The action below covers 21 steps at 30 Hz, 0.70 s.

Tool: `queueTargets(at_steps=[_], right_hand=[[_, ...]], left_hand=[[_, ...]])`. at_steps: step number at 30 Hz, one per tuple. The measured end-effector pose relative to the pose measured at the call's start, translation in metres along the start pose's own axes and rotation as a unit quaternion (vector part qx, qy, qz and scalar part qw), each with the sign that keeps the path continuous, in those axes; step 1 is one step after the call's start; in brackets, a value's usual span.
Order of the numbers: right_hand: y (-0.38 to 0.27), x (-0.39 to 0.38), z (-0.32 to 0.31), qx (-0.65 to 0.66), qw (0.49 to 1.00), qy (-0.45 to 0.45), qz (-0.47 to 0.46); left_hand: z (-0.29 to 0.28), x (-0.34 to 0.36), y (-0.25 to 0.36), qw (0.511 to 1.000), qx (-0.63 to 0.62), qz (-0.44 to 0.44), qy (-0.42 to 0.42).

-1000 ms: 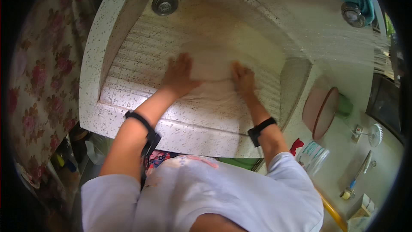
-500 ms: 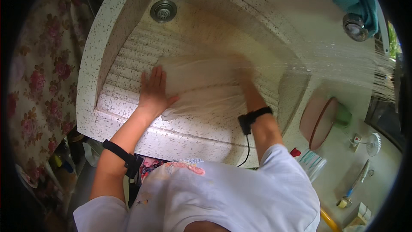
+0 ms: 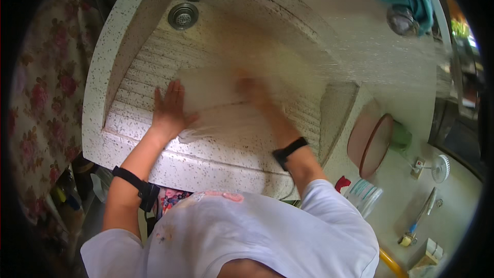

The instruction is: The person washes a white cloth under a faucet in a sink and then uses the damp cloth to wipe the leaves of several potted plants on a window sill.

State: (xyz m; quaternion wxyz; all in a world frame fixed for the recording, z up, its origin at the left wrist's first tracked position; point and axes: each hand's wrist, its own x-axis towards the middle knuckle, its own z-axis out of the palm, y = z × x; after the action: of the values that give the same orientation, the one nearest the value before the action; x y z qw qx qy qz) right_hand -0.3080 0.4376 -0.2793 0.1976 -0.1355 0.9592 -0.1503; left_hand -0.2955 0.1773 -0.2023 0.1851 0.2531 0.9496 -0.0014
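Hands apart, you rest your spread left hand (image 3: 170, 114) at the left edge of a pale cloth (image 3: 208, 91) on the ridged slope (image 3: 146, 67) of the speckled sink (image 3: 99, 82), best pinned flat so it cannot bunch under your right hand (image 3: 252, 88), its grip lost to blur.

A home laundry area, shown by the ribbed sink (image 3: 146, 67) and floral cloth (image 3: 46, 92).

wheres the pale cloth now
In the head view, the pale cloth lies left of centre on the ridged part of the speckled sink, with the left hand at its left edge and the blurred right hand farther right.
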Motion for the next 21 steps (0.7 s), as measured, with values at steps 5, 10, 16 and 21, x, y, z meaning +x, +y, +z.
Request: queueTargets(at_steps=[5,10,16,21], right_hand=[[-0.024,-0.032,-0.017,0.123,0.984,0.115,0.057],[0.136,-0.085,-0.053,-0.089,0.938,0.004,0.334],[0.166,-0.058,-0.005,-0.011,0.992,0.048,0.119],[0.118,-0.137,-0.001,-0.059,0.986,0.152,0.024]], left_hand=[[-0.003,-0.002,0.0,0.999,-0.032,0.002,0.018],[-0.004,0.004,0.0,0.999,-0.021,-0.006,-0.031],[-0.007,0.005,0.0,0.997,-0.02,-0.016,-0.074],[-0.018,0.037,-0.016,0.998,0.02,0.019,-0.057]])
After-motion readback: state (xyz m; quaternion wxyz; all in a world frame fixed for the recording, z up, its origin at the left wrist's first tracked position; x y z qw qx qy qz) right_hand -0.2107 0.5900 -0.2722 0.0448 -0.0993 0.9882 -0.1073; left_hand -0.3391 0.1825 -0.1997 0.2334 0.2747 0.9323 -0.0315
